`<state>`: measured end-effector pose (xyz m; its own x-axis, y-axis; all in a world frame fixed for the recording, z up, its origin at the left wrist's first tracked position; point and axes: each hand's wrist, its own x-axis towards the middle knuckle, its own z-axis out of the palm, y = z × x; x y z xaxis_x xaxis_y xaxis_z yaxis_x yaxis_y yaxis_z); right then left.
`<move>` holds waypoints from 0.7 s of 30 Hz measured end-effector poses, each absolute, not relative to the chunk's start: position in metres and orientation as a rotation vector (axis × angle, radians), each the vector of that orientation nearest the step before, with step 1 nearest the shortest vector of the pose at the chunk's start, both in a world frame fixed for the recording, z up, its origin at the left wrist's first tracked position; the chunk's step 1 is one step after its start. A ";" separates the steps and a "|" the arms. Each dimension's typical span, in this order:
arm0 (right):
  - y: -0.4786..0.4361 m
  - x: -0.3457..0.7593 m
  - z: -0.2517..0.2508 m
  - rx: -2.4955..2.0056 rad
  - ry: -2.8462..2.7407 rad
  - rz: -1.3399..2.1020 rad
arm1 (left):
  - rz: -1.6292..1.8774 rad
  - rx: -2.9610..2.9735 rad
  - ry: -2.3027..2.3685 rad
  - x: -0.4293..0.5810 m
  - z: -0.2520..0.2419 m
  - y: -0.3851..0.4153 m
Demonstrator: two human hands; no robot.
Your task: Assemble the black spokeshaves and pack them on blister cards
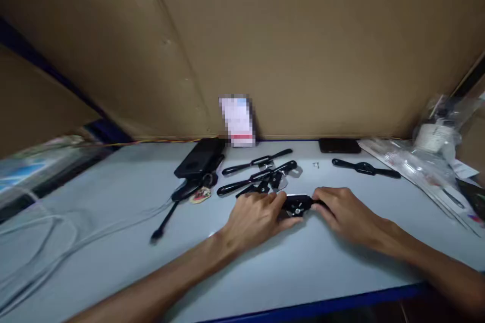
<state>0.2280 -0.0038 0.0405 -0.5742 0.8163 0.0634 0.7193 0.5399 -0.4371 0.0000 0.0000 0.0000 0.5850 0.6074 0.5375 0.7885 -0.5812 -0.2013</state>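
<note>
A black spokeshave [297,205] with a silver screw on its middle is held between both hands, low over the table. My left hand [261,212] is closed around its left end, the thumb along the near edge. My right hand [343,209] pinches the right handle, most of which is hidden by the fingers. Just beyond my left hand lie two more black spokeshaves, a far one [257,161] and a nearer one [257,177], with small black and metal parts [278,180] beside them. Another black spokeshave body [366,168] rests farther right, near a few tiny silver screws [316,164].
A black box-like device [200,157] and a short black cable [164,222] lie at left, with white cables [68,247] nearby. A phone [238,121] leans on the cardboard wall [284,50]. A dark flat phone-like slab [339,146] and plastic bags [428,166] lie to the right.
</note>
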 end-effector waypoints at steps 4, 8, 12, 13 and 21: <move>-0.002 0.229 0.037 -1.254 -2.512 0.493 | -0.567 -2.397 -1.130 -0.002 -0.001 0.000; -0.002 0.229 0.031 -1.235 -2.505 0.452 | -0.558 -2.391 -1.135 -0.003 -0.002 0.000; -0.003 0.229 0.029 -1.230 -2.503 0.429 | -0.545 -2.382 -1.147 -0.003 -0.003 0.001; -0.003 0.228 0.029 -1.230 -2.502 0.423 | -0.545 -2.382 -1.150 -0.003 -0.002 0.001; -0.002 0.227 0.027 -1.209 -2.490 0.393 | -0.541 -2.392 -1.163 -0.002 -0.002 0.000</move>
<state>0.2274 -0.0019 0.0274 -0.5775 0.7953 0.1843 0.7000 0.5986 -0.3895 -0.0020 -0.0001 -0.0017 0.5735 0.6384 0.5133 0.8037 -0.5596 -0.2021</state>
